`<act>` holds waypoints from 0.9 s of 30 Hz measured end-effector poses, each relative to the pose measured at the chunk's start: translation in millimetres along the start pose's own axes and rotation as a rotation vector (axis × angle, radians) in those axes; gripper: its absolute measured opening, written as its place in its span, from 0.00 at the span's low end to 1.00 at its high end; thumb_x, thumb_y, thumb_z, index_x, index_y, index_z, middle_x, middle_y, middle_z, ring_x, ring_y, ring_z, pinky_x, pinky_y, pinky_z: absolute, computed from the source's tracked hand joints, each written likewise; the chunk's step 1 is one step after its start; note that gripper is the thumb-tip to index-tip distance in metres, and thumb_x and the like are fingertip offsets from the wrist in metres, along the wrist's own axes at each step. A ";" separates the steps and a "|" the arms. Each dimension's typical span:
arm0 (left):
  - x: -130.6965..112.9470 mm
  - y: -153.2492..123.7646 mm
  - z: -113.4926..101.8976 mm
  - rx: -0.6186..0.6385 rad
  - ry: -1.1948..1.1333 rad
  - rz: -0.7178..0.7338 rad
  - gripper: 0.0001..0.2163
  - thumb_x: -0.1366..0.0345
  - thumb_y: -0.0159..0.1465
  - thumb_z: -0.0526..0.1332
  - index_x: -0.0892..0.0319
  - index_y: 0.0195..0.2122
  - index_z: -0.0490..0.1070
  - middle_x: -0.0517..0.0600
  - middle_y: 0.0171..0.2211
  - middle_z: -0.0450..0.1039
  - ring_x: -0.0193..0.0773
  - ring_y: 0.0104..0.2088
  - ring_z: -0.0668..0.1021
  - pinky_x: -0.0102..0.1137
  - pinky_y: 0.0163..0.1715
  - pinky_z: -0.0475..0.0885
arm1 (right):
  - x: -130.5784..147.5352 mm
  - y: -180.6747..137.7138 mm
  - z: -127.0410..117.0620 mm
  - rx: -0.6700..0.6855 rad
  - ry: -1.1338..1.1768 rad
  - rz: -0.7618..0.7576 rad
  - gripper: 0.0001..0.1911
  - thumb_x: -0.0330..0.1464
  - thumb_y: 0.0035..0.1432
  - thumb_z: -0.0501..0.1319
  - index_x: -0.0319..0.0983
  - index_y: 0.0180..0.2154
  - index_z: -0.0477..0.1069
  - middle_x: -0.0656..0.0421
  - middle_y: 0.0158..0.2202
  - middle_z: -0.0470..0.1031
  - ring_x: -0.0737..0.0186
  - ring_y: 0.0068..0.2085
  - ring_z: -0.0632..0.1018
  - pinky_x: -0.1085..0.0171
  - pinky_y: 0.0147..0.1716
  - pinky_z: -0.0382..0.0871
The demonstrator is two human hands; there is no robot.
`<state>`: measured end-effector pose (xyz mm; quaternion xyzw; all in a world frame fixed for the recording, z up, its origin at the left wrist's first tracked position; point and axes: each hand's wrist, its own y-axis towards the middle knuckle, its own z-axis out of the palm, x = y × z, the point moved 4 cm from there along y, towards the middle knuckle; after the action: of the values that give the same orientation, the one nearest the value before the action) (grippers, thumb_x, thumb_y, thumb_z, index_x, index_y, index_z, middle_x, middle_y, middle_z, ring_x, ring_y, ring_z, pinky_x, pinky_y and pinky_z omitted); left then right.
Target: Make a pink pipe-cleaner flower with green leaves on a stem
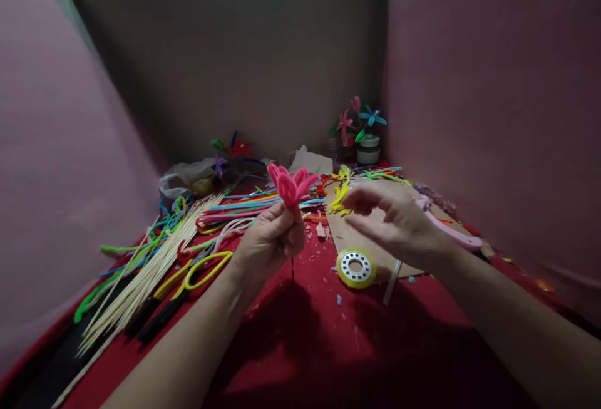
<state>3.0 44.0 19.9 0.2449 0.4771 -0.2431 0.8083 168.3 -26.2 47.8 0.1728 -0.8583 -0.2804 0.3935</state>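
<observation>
My left hand (270, 240) is closed around the base of a pink pipe-cleaner flower (291, 185), holding it upright above the red cloth (305, 346); a thin dark stem pokes out below the fist. My right hand (394, 218) hovers just to the right of the flower with its fingers spread and loosely curved, holding nothing. It is over a brown cardboard sheet (347, 237). A yellow tape roll (355, 267) lies just below the right hand.
A bundle of wooden skewers (145, 271) and yellow-handled scissors (195, 274) lie at the left, beside coloured pipe cleaners (253, 203). Finished flowers stand in a jar (369, 146) at the back corner. Pink walls close in on both sides.
</observation>
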 end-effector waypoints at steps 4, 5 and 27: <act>-0.7 5.9 -7.3 -0.069 -0.041 0.037 0.12 0.61 0.50 0.68 0.63 0.25 0.66 0.44 0.17 0.63 0.26 0.18 0.65 0.22 0.18 0.60 | -25.1 -29.4 28.1 0.347 -0.300 0.038 0.20 0.39 0.51 0.62 0.37 0.44 0.66 0.51 0.40 0.71 0.53 0.40 0.71 0.57 0.37 0.65; -0.1 6.8 -8.2 -0.062 -0.040 0.046 0.12 0.62 0.51 0.67 0.63 0.25 0.66 0.44 0.17 0.64 0.27 0.18 0.66 0.23 0.19 0.61 | -28.8 -35.7 33.2 0.381 -0.342 0.033 0.24 0.41 0.48 0.63 0.37 0.46 0.65 0.50 0.40 0.71 0.51 0.41 0.70 0.56 0.38 0.64; 7.7 5.3 -7.6 -0.028 -0.114 -0.007 0.08 0.64 0.56 0.63 0.64 0.32 0.69 0.53 0.34 0.75 0.29 0.19 0.74 0.22 0.14 0.66 | -20.9 4.6 36.2 0.154 0.386 0.177 0.27 0.37 0.44 0.68 0.41 0.46 0.63 0.58 0.37 0.69 0.61 0.40 0.71 0.60 0.40 0.66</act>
<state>4.6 51.6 10.7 0.2174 0.4347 -0.2528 0.8366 153.1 0.7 19.3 0.1769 -0.7977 -0.1403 0.5592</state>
